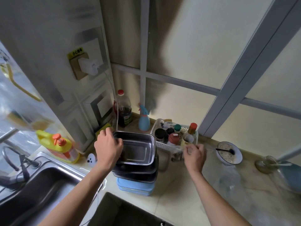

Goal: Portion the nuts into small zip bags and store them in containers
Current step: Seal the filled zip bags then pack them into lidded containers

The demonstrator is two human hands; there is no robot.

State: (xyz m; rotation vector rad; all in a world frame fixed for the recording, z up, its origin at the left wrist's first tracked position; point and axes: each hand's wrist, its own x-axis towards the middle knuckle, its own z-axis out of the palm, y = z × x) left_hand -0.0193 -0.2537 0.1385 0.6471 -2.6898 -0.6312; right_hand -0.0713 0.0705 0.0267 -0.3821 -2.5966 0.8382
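Head view showed a kitchen counter from above. At far left the sink (pixel 48 181) sat with its tap (pixel 9 159), and behind it a yellow detergent jug (pixel 57 146) stood against the tiled wall. Just right of that, the left hand (pixel 108 146) curled over the near-left rim of the top steel container (pixel 138 148), fingers gripping the edge. That container was the top of a stack: darker trays under it and a blue lidded box (pixel 135 186) at the bottom, all empty as far as could be seen. Because the grip was on one corner only, a lift could have tipped the tray or dragged the one beneath with it if they were nested tight, and the stack stood near the sink edge.

Behind the stack stood a dark bottle (pixel 124 110) and a blue spray bottle (pixel 144 119). Further right, the right hand (pixel 194 154) hovered in front of the white basket (pixel 158 142) of condiment jars, fingers loosely curled and holding nothing; a careless reach could have knocked a jar.

At right sat a bowl (pixel 228 153) with a spoon in it. Near it lay clear plastic (pixel 231 180), possibly the zip bags, though too blurred to tell. No nuts could be made out for certain.
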